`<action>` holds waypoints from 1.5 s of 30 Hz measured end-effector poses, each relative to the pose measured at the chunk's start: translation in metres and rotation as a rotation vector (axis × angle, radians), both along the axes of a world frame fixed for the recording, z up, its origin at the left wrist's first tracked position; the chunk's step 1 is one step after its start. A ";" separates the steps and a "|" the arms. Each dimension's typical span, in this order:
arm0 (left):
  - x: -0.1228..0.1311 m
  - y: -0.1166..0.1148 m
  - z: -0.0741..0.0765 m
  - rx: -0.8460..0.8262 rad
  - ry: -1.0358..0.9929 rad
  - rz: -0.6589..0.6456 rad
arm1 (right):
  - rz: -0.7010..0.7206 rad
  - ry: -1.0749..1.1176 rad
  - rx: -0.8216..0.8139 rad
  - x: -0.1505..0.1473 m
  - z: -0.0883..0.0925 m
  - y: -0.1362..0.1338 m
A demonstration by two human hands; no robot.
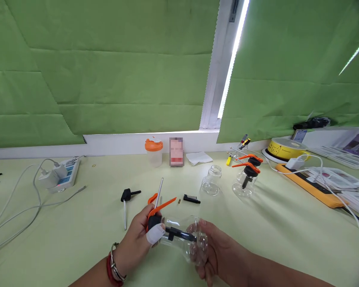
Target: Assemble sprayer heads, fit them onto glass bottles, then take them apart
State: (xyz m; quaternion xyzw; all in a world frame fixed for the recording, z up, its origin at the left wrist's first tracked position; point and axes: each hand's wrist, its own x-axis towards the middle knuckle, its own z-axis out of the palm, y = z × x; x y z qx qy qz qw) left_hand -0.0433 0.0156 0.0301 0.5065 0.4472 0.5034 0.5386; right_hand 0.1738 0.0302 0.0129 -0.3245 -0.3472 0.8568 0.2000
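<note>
At 6 o'clock on worktop point(77, 231) | 1 clear bottle point(194, 239) on its side, gripped by right hand point(223, 255) | left hand point(137, 235) clamps its black-orange pump head point(154, 218) | 1 o'clock: 1 empty jar point(211, 182), 2 capped sprayers point(245, 177) overlapping, outlines unclear | 12 o'clock: 1 spring piece point(192, 198), tiny

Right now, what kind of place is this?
Probably a small assembly workbench beside green blinds. Loose pump parts lie on the table, two pump bottles stand behind; the left hand holds a pump head, the right hand a clear bottle.
</note>
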 end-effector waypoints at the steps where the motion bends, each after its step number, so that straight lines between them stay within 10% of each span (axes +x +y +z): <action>1: 0.001 0.000 -0.001 0.005 0.071 0.032 | -0.004 -0.050 0.052 0.001 0.001 0.001; 9: 0.013 -0.005 -0.001 -0.299 0.031 0.117 | -0.062 -0.350 1.311 0.025 0.014 0.002; 16: 0.011 -0.007 0.005 0.048 0.256 0.194 | 0.119 -0.152 0.592 0.014 0.010 0.005; 24: 0.015 -0.003 0.000 -0.162 0.130 0.123 | -0.006 -0.242 1.039 0.032 0.014 0.013; 30: 0.013 -0.004 0.001 -0.017 0.207 0.156 | 0.106 -0.193 0.467 0.021 0.009 0.011; 37: 0.015 0.001 -0.001 -0.161 0.107 0.157 | 0.035 -0.406 1.625 0.034 0.007 0.013; 45: 0.011 0.001 0.004 -0.142 0.058 0.222 | -0.109 -0.544 1.435 0.048 0.003 0.024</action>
